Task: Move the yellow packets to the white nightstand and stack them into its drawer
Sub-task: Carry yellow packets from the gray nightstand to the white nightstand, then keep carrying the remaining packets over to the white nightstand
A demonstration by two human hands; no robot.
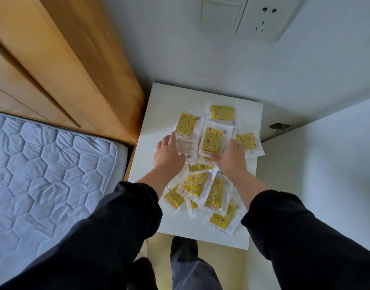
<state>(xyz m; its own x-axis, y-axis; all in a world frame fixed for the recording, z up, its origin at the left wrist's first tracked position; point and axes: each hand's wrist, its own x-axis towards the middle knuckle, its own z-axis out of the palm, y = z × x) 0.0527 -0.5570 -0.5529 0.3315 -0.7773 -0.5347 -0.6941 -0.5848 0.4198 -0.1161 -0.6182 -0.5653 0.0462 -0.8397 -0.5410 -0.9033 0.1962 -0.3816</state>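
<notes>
Yellow packets point(212, 141) - bright yellow, small red-and-white flower, star and moon print, clear-white wrapper edges. One turned-over packet point(185, 146) shows a pale whitish back with faint print. Nightstand point(159, 105) top plain white. Mattress point(44, 164) pale blue-grey, quilted hexagon pattern. Headboard point(75, 59) honey-tan wood, faint grain. Wall point(200, 59) off-white - dark scuff mark point(277, 127) at right. Switch plate point(221, 13) white. Sleeves point(117, 227) black. Trousers point(192, 273) dark grey. Floor point(221, 258) pale cream-yellow.
</notes>
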